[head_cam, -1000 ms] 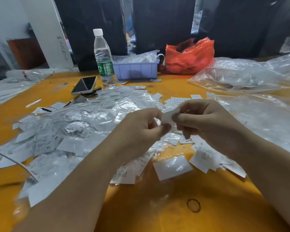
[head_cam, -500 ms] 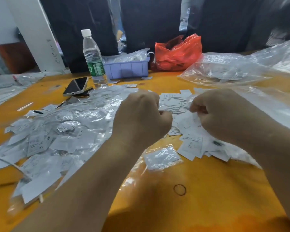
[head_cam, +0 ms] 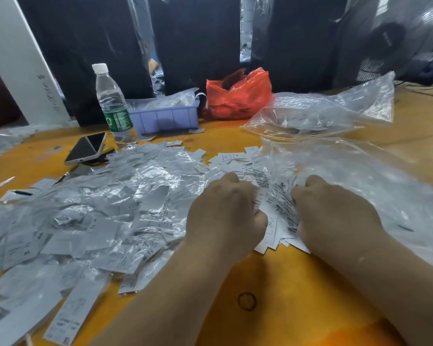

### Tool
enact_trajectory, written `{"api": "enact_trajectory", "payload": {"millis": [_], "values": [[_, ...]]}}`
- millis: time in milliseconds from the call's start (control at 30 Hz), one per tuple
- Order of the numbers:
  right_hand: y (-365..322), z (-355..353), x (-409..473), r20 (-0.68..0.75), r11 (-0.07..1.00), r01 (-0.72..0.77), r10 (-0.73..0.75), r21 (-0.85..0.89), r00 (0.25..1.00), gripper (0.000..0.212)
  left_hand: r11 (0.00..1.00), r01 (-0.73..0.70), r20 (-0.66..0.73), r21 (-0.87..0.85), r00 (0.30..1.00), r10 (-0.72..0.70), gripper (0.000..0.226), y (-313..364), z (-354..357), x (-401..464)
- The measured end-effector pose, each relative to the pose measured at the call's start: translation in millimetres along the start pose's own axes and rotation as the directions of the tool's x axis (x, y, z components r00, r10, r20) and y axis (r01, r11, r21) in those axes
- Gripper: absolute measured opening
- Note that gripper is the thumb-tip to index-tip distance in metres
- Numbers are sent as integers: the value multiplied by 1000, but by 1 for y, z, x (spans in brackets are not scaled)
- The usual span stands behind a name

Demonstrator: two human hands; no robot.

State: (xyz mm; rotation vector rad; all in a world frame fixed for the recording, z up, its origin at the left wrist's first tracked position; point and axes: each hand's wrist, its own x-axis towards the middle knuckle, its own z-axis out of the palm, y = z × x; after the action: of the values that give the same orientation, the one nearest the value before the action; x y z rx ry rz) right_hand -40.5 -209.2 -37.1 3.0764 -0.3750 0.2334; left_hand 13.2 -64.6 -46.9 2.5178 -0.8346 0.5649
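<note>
The left hand [head_cam: 225,218] and right hand [head_cam: 335,218] sit knuckles-up on the orange worktop [head_cam: 285,283]. Their fingers are curled tight on a stack of white printed paper labels [head_cam: 273,208] squeezed between them, midway across and nearer the front edge. A heap of clear plastic-sleeved tags [head_cam: 98,221] spreads toward the left edge.

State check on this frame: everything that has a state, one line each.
left hand, fingers curled, against the loose labels; grip hidden
right hand, fingers curled, same pile; grip hidden
loose labels, unbagged, heaped between the hands
bagged labels, sleeved in clear plastic, piled
water bottle, upright, capped
phone, screen dark, propped at a tilt
purple bin, open-topped, holding plastic
red bag, mouth open
rubber band, lying loose
</note>
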Motion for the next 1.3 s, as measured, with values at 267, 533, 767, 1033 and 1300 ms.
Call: {"api": "enact_trajectory", "payload": {"millis": [267, 533, 767, 1033, 1300], "values": [[-6, -2, -4, 3, 1000, 3, -3, 20, 1000, 27, 997, 65, 0, -34, 998, -65, 26, -7, -3, 2], [1, 7, 6, -187, 997, 15, -1, 75, 982, 19, 994, 88, 4, -67, 996, -88, 24, -10, -7, 3], [-3, 11, 5, -109, 997, 41, -33, 70, 993, 22, 990, 96, 45, -108, 995, -92, 28, -11, -7, 1], [-1, 11, 4, -429, 978, 117, -31, 175, 903, 27, 980, 135, 65, -146, 990, -126, 26, -10, -8, 1], [2, 11, 6, -534, 853, 343, -91, 394, 840, 21, 958, 154, 84, -241, 987, -138, 43, -9, -6, 1]]}}
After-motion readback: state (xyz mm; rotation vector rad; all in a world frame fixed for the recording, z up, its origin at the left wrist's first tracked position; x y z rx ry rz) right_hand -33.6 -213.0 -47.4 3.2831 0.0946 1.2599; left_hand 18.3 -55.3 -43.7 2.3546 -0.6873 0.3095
